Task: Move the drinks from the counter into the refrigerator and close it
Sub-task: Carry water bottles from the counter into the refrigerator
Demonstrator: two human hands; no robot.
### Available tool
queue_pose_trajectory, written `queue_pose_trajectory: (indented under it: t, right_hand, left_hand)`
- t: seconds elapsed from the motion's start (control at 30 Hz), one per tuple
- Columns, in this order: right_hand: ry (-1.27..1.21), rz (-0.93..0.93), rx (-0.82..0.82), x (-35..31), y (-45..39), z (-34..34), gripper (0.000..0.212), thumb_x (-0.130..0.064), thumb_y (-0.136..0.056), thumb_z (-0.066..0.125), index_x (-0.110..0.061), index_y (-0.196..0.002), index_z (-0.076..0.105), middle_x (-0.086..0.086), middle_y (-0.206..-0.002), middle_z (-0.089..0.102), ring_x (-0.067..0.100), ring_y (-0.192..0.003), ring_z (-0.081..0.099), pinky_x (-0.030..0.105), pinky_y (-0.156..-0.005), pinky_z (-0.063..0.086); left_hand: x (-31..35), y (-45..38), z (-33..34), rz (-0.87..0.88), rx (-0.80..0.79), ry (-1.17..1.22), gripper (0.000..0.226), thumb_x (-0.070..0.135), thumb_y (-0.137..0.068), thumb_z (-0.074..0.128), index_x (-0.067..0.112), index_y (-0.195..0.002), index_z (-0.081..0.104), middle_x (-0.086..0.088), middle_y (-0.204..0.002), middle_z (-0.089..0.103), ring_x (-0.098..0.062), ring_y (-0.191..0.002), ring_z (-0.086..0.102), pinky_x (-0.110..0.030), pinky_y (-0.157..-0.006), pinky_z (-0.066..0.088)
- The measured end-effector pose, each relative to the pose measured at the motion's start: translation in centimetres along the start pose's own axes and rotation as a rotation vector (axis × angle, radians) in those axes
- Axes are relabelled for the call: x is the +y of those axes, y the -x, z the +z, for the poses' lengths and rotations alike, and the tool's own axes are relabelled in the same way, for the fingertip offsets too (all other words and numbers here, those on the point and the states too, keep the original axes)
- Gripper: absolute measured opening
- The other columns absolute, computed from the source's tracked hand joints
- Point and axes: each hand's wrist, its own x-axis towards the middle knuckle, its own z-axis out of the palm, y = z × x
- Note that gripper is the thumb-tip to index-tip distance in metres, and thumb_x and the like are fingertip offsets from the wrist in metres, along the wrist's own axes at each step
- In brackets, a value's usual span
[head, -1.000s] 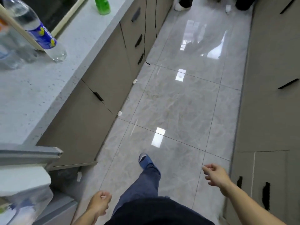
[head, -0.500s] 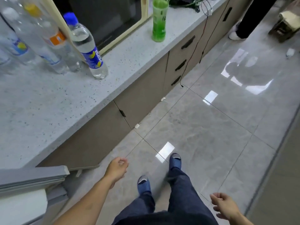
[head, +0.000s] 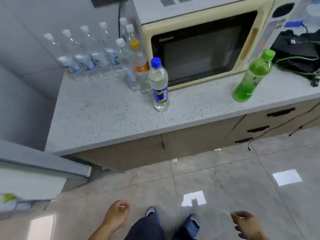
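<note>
- Both hands come in empty here. The left hand (head: 116,215) hangs low at about 7 o'clock in the head view, fingers (head: 123,206) loosely curled round nothing.
- The right hand (head: 246,225) sits at about 5 o'clock, its fingers slack and half bent, also carrying nothing. It is blurred, so finer detail is lost.
- Plenty of drinks remain on the table (head: 107,118). Nearest the front edge stands the blue-capped bottle (head: 159,84), upright, just in front of the microwave (head: 200,49).
- Touching or just behind it at 10 o'clock is the orange-capped bottle (head: 138,63), with a clear bottle (head: 125,64) close against that one.
- Further back toward 11 o'clock, a row of clear bottles (head: 83,54) lines the wall, white caps up.
- Off at 2 o'clock, well apart from the rest, the green bottle (head: 251,78) stands alone by a tangle of cables (head: 297,54).
- The refrigerator door (head: 43,170) shows at 8 o'clock, swung open; something yellow and blue shows blurred low in it, too smeared to name.
- The verdict on progress: the bulk of the carrying looks undone, with many bottles waiting and the door yet to be shut.
- The blue-capped bottle looks the easiest next pick, being closest to the edge and free on its front side.
</note>
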Motion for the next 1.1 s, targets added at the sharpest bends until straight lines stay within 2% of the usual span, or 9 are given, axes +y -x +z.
queue_pose_trajectory:
  t: [0.17,0.37,0.53,0.6,0.7,0.8,0.9,1.0,1.1]
  right_hand:
    - [0.060,-0.154,-0.138,-8.7,-1.7,3.7,0.009,-0.010,-0.091,0.067,-0.002,-0.090,0.065,0.012,-0.063,0.057,0.023,-0.054,0.048,0.026,-0.053,0.037]
    - [0.161,-0.392,-0.317,-17.5,1.8,10.6,0.006,-0.012,-0.092,0.064,-0.009,-0.089,0.068,0.004,-0.073,0.063,0.019,-0.062,0.056,0.030,-0.056,0.046]
    - [0.209,-0.649,-0.410,-25.8,7.3,15.6,0.007,-0.018,-0.093,0.065,-0.014,-0.099,0.068,0.002,-0.083,0.064,0.017,-0.078,0.061,0.032,-0.074,0.051]
    - [0.215,-0.787,-0.443,-29.6,9.6,17.2,0.007,-0.019,-0.093,0.067,-0.016,-0.099,0.069,-0.004,-0.077,0.059,0.014,-0.074,0.057,0.031,-0.073,0.049]
    - [0.222,-1.004,-0.426,-35.5,12.3,19.7,0.007,-0.017,-0.091,0.067,-0.022,-0.096,0.069,-0.009,-0.070,0.056,0.005,-0.064,0.052,0.027,-0.067,0.050]
    - [0.220,-1.180,-0.416,-41.2,14.8,21.9,0.009,-0.019,-0.092,0.067,-0.027,-0.096,0.066,-0.006,-0.073,0.061,0.001,-0.062,0.053,0.019,-0.066,0.048]
    - [0.210,-1.285,-0.415,-46.4,18.2,22.9,0.010,-0.020,-0.091,0.068,-0.024,-0.100,0.065,0.002,-0.082,0.068,0.000,-0.065,0.056,0.020,-0.069,0.050]
    - [0.187,-1.403,-0.426,-52.6,21.3,23.4,0.012,-0.022,-0.089,0.070,-0.027,-0.098,0.064,-0.008,-0.080,0.066,-0.001,-0.066,0.058,0.018,-0.071,0.052]
    - [0.228,-1.537,-0.303,-59.0,23.2,23.5,0.013,-0.026,-0.089,0.069,-0.024,-0.101,0.064,-0.011,-0.083,0.064,0.003,-0.071,0.058,0.023,-0.075,0.052]
  left_hand:
    - [-0.4,1.3,-0.8,0.000,0.105,0.105,0.008,0.013,-0.089,0.070,0.014,-0.082,0.067,-0.021,-0.075,0.070,-0.015,-0.047,0.056,-0.020,-0.044,0.045]
    - [3.0,-0.7,-2.6,0.032,0.155,0.284,0.003,0.012,-0.090,0.068,0.010,-0.093,0.068,-0.015,-0.078,0.070,-0.021,-0.060,0.060,-0.027,-0.057,0.048]
    - [9.9,-3.8,-6.1,0.200,0.151,0.452,0.005,0.019,-0.094,0.064,0.021,-0.097,0.067,-0.006,-0.088,0.072,-0.019,-0.075,0.068,-0.025,-0.060,0.054]
    - [13.2,-4.9,-8.0,0.294,0.144,0.496,0.007,0.023,-0.094,0.064,0.028,-0.098,0.068,-0.001,-0.087,0.073,-0.016,-0.078,0.070,-0.024,-0.064,0.056]
    - [17.8,-6.3,-10.7,0.436,0.157,0.521,0.010,0.030,-0.094,0.063,0.037,-0.101,0.066,0.008,-0.092,0.073,-0.008,-0.082,0.070,-0.021,-0.064,0.057]
    - [22.0,-7.7,-13.5,0.537,0.252,0.560,0.011,0.029,-0.094,0.062,0.038,-0.100,0.065,0.012,-0.091,0.072,-0.003,-0.079,0.069,-0.018,-0.060,0.055]
    - [25.4,-7.5,-16.0,0.536,0.331,0.698,0.013,0.025,-0.093,0.063,0.032,-0.104,0.066,0.009,-0.093,0.072,-0.006,-0.078,0.070,-0.020,-0.063,0.056]
    - [29.3,-7.5,-18.4,0.558,0.391,0.777,0.016,0.025,-0.091,0.062,0.032,-0.105,0.065,0.006,-0.098,0.071,-0.008,-0.079,0.070,-0.021,-0.063,0.056]
    - [33.4,-7.8,-20.2,0.591,0.441,0.819,0.020,0.023,-0.089,0.061,0.028,-0.108,0.066,0.003,-0.102,0.070,-0.010,-0.081,0.069,-0.021,-0.062,0.056]
